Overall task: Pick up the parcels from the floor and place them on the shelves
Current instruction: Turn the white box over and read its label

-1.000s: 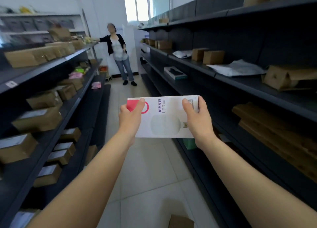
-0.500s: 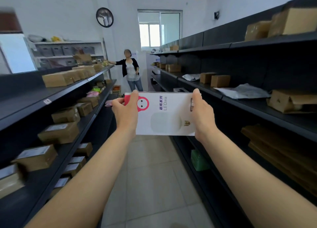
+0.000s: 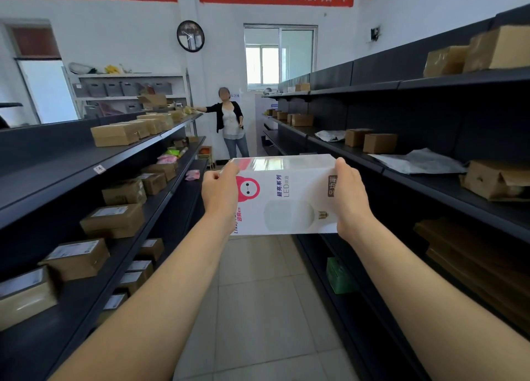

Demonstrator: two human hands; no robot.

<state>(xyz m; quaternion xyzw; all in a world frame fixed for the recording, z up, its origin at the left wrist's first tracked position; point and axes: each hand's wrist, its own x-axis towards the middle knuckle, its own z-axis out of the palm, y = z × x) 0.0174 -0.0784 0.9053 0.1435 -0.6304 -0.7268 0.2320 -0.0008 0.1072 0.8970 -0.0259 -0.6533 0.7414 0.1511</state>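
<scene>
A white LED bulb box (image 3: 286,199) with a red cartoon logo and a bulb picture hangs in front of me at chest height, over the aisle. My left hand (image 3: 219,192) grips its left end and my right hand (image 3: 348,195) grips its right end. The box lies sideways, its top face tilted toward the far end of the aisle. Dark shelves (image 3: 430,179) run along the right, level with the box, and a matching dark shelving unit (image 3: 71,162) runs along the left.
Brown cardboard parcels (image 3: 114,220) fill the left shelves. On the right shelves lie brown boxes (image 3: 378,143), a grey bag (image 3: 421,162) and a green box (image 3: 339,276) low down. A person (image 3: 231,125) stands at the aisle's far end. The tiled floor (image 3: 258,309) stretches between.
My head has tilted up, so the floor parcel has dropped out of view and the wall banners show. The box in both hands has tipped, showing its top face.
</scene>
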